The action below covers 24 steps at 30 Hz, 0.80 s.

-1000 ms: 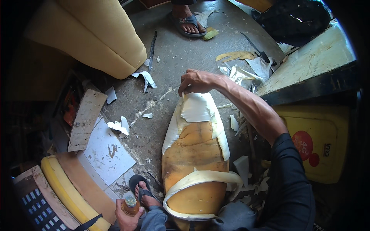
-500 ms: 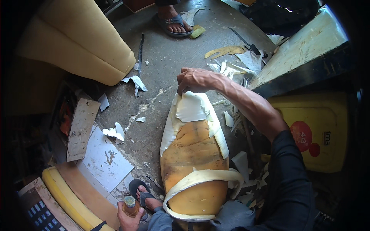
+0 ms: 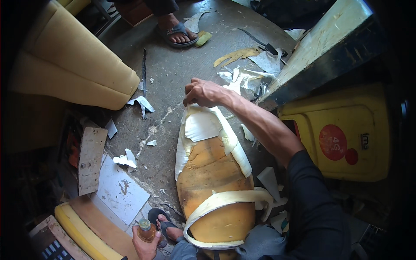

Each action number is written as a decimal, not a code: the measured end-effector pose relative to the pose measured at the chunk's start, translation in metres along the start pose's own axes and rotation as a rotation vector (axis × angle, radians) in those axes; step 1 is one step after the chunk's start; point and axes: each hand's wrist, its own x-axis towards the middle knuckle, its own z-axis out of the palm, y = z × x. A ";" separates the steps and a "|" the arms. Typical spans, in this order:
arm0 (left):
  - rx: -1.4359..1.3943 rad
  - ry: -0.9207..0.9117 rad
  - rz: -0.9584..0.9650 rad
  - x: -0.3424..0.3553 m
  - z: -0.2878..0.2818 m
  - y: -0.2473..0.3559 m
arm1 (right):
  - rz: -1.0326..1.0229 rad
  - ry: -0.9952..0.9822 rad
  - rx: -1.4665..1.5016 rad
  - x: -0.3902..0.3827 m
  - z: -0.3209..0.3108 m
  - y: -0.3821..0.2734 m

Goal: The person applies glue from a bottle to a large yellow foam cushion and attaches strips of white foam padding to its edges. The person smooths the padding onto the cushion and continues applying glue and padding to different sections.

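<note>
A long seat-shaped block of worn orange foam (image 3: 212, 171) stretches away from me, its near end by my lap. White foam sheet (image 3: 203, 123) covers its narrow far end and runs down both sides. Across the near part arches a loose cream foam strip (image 3: 216, 201). My right hand (image 3: 203, 93) is closed at the far tip, its fingers pinching the edge of the white foam sheet. Low on the left, my left hand (image 3: 144, 248) wraps round a glass bottle (image 3: 146, 232) with amber contents.
White foam scraps (image 3: 125, 160) litter the concrete floor. A tan padded seat (image 3: 78, 60) stands at the far left, a yellow plastic panel (image 3: 299, 112) at the right beside a worn board (image 3: 320, 43). Another person's sandalled foot (image 3: 180, 37) is at the far side.
The view has shifted slightly, so the floor things sit differently in it. My right hand stays at the foam's far tip, and my left hand keeps the bottle.
</note>
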 end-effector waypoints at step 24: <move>0.045 -0.002 -0.039 -0.008 0.010 0.004 | 0.467 0.282 0.190 -0.099 -0.005 -0.009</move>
